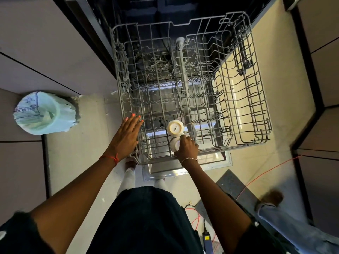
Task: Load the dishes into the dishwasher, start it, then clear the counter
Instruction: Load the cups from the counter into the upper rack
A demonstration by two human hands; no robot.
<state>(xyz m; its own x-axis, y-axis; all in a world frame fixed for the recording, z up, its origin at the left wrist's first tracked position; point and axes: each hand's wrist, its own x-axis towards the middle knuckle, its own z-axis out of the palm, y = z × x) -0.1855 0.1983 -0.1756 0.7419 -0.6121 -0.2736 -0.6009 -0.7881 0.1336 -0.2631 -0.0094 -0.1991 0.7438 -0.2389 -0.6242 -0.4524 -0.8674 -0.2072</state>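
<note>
Upper rack (119, 74): pulled out, nearly bare, for loading.
Left hand (126, 132): flat, fingers straight, on rack's front-left edge; prob. steadying it.
Right hand (186, 146): curled round second cup (173, 144), front row.
Inverted cup (174, 127): just behind, base up to drain.

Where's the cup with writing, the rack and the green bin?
cup with writing (173, 128): head view, its upturned base.
rack (256, 99): head view, its right wall.
green bin (44, 114): head view, its bag liner.
</note>
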